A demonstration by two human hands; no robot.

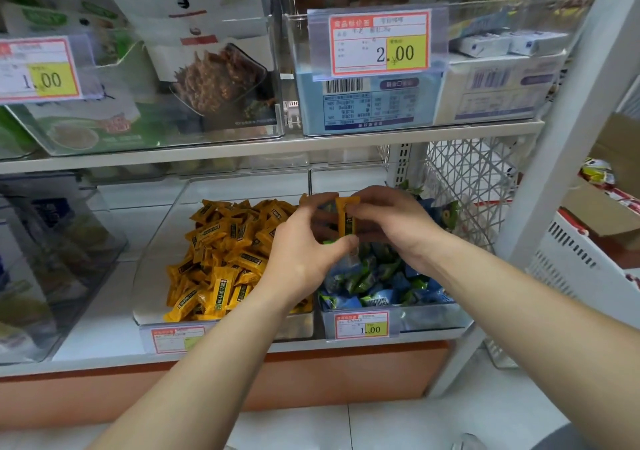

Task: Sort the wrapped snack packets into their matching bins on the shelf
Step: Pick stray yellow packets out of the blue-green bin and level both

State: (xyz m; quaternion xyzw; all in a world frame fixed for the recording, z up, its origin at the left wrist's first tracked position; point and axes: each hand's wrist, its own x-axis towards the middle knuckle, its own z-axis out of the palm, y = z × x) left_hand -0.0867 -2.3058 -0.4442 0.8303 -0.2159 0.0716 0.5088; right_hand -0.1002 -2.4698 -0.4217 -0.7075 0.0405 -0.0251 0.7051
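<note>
Two clear bins stand side by side on the lower shelf. The left bin holds a heap of yellow packets. The right bin holds blue and green packets. Both hands meet above the right bin, near the divide. One yellow packet stands upright between them. My right hand pinches its upper part. My left hand has its thumb and fingers at the packet's lower end and side. Part of the blue and green heap is hidden under the hands.
Price tags hang on the bin fronts. The upper shelf carries clear bins of boxed goods just above the hands. A white wire mesh panel closes the right side. A white crate and cardboard box stand further right.
</note>
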